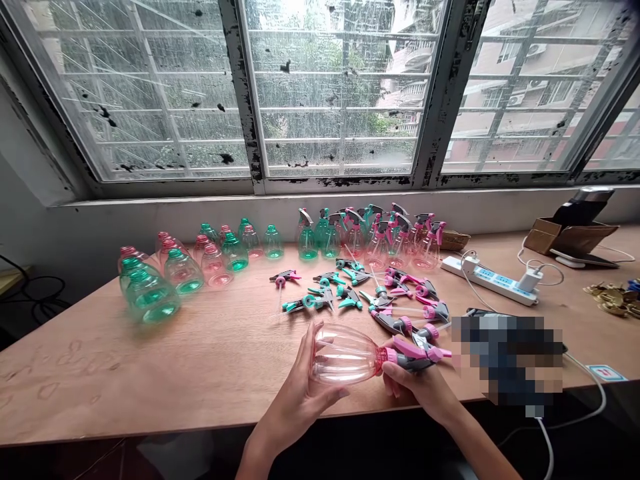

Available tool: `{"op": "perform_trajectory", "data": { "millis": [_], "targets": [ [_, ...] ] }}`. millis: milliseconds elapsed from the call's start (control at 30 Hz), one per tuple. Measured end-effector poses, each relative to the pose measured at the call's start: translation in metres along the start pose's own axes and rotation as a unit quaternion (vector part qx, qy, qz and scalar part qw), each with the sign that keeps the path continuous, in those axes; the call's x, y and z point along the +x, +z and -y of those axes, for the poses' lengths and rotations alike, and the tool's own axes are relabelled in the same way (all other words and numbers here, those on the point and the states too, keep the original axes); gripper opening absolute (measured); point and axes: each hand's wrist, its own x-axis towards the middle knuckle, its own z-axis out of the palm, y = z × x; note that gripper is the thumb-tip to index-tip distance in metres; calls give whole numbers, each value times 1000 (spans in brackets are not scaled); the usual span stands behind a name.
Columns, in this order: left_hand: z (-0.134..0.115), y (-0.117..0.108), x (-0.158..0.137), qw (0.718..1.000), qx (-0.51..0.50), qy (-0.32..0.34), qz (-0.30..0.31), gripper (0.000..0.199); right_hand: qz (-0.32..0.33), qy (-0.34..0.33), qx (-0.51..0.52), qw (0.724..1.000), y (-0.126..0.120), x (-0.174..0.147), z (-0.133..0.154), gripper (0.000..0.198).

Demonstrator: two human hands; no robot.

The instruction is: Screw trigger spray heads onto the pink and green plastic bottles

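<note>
A clear pink spray bottle (345,355) lies sideways in the air above the table's front edge, its pink and grey trigger head (413,353) pointing right. My left hand (303,387) is wrapped round the bottle's base end. At the neck, my right hand (413,381) has its fingers closed on the pink collar of the trigger head. The head sits at the bottle's mouth; how tightly it is screwed on, I cannot tell. Just beyond my hands, loose trigger heads (350,297) in green-grey and pink-grey are scattered on the wood.
Headless green and pink bottles (150,293) stand at the left. Bottles with trigger heads (355,237) stand in a group by the window wall. To the right are a white power strip (493,280), a blurred-out dark object (510,357), cables, a brown box (545,237) and brass-coloured pieces (613,298).
</note>
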Motion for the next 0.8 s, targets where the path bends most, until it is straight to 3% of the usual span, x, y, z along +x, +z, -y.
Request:
{"op": "perform_trajectory", "data": {
  "millis": [200, 367, 533, 667, 800],
  "targets": [
    [8, -2, -1, 999, 28, 27, 2, 92, -6, 2, -8, 1000, 1, -1, 1, 43],
    [3, -1, -1, 1000, 12, 7, -3, 115, 0, 4, -6, 1000, 1, -1, -1, 39],
    [3, -1, -1, 1000, 17, 5, 3, 109, -11, 2, 0, 1000, -1, -1, -5, 41],
    [9, -2, -2, 998, 54, 26, -3, 92, -12, 0, -2, 1000, -3, 0, -7, 45],
    [5, -1, -3, 1000, 25, 7, 2, 106, 5, -2, -7, 1000, -6, 2, -9, 42]
  ]
}}
